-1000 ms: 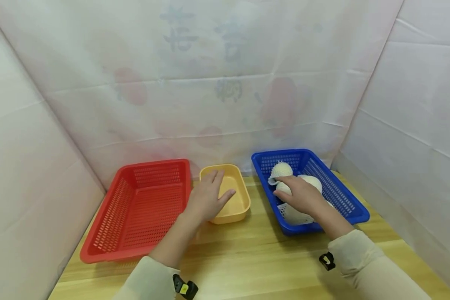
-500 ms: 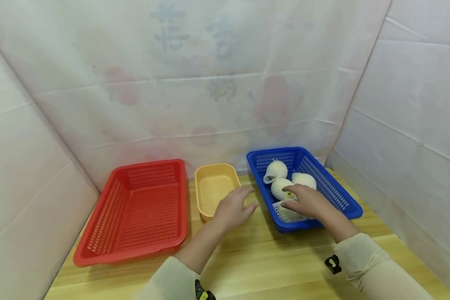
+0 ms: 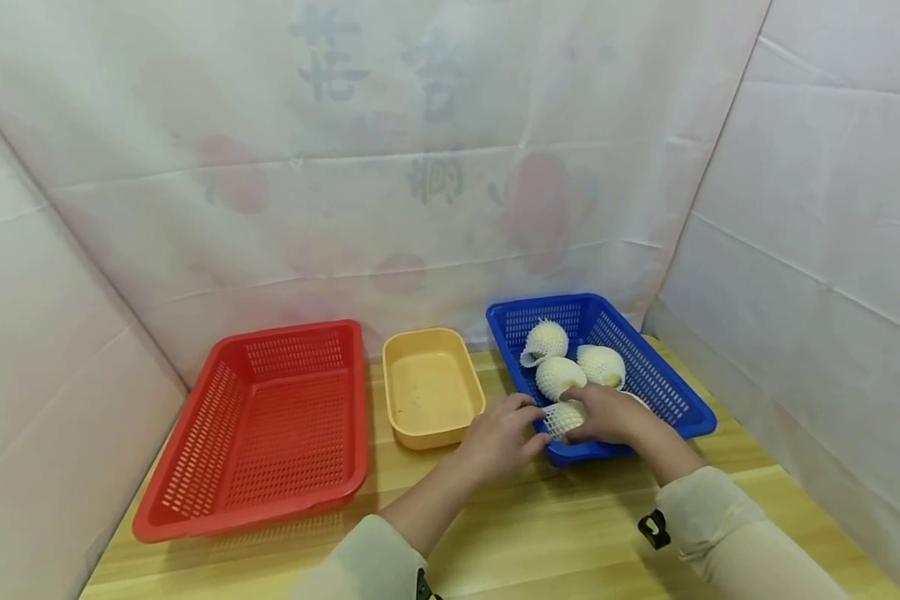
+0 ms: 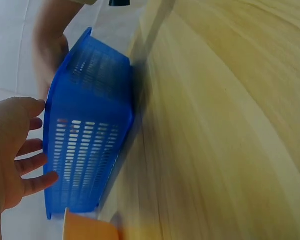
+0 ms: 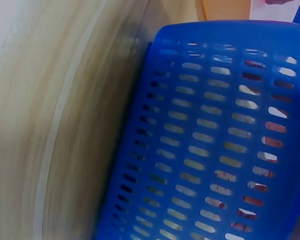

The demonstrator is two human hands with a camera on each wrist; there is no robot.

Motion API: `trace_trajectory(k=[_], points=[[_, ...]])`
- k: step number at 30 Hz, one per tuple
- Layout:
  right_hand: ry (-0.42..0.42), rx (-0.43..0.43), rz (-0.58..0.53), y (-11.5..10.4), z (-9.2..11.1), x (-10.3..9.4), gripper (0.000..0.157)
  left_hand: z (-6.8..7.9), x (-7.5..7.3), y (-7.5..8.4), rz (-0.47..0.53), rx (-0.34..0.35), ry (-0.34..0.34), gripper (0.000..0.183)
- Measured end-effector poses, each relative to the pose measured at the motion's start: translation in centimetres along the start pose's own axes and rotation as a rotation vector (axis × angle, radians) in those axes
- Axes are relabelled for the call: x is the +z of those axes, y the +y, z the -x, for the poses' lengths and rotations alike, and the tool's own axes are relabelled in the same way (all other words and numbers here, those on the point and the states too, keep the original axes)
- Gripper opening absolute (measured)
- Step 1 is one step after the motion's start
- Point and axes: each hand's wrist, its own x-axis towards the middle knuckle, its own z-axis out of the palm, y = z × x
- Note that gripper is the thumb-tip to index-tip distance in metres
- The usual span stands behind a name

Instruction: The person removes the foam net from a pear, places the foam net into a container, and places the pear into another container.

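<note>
In the head view, a blue basket (image 3: 667,379) holds several round fruits wrapped in white foam nets, among them one at the back (image 3: 546,340), one in the middle (image 3: 559,377) and one to the right (image 3: 602,365). My right hand (image 3: 611,414) reaches in at the front and grips a foam-netted fruit (image 3: 562,421) between thumb and fingers. My left hand (image 3: 498,437) is at the basket's left rim, fingers spread and loosely bent beside that fruit. The left wrist view shows the left fingertips (image 4: 37,106) right at the blue rim. The basket wall hides the right hand from its wrist camera.
A small yellow tray (image 3: 435,437) stands left of the blue basket. Further left is a large red basket (image 3: 300,400) with nothing in it. All three stand on a wooden table (image 3: 540,533) with white cloth walls (image 3: 420,208) behind and at both sides.
My left hand has moved right, from over the yellow tray to the blue basket's left rim. My right hand has come down toward the front and taken hold of the front foam-netted fruit.
</note>
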Motion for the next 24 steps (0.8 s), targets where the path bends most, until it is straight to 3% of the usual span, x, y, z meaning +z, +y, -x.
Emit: trace_trajectory(k=[10,18,24], points=[[-0.040,-0.055,-0.013,-0.4,-0.8,0.6,0.064,-0.1,0.6,0.8,-0.040,0.014,0.027,0.032],[0.040,-0.050,-0.077,0.0,-0.1,0.6,0.064,0.0,0.9,1.0,-0.014,-0.005,0.020,0.040],[0.147,-0.086,-0.091,-0.5,0.4,-0.4,0.064,-0.3,0.6,1.0,-0.012,-0.014,0.052,0.053]])
